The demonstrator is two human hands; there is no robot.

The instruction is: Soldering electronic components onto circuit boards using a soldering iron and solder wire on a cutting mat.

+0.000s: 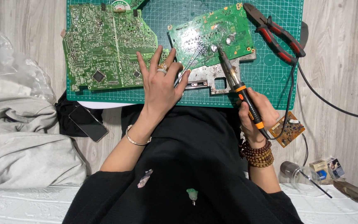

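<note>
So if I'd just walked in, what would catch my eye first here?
Probably the two green circuit boards on the cutting mat: a large board at left, a smaller board at centre. The right hand holds a soldering iron with its tip on the smaller board, while the left hand holds tweezers.

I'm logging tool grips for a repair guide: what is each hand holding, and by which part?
The right hand grips the soldering iron by its black-and-orange handle. The left hand pinches thin metal tweezers at their near end, tips on the green circuit board.
</note>
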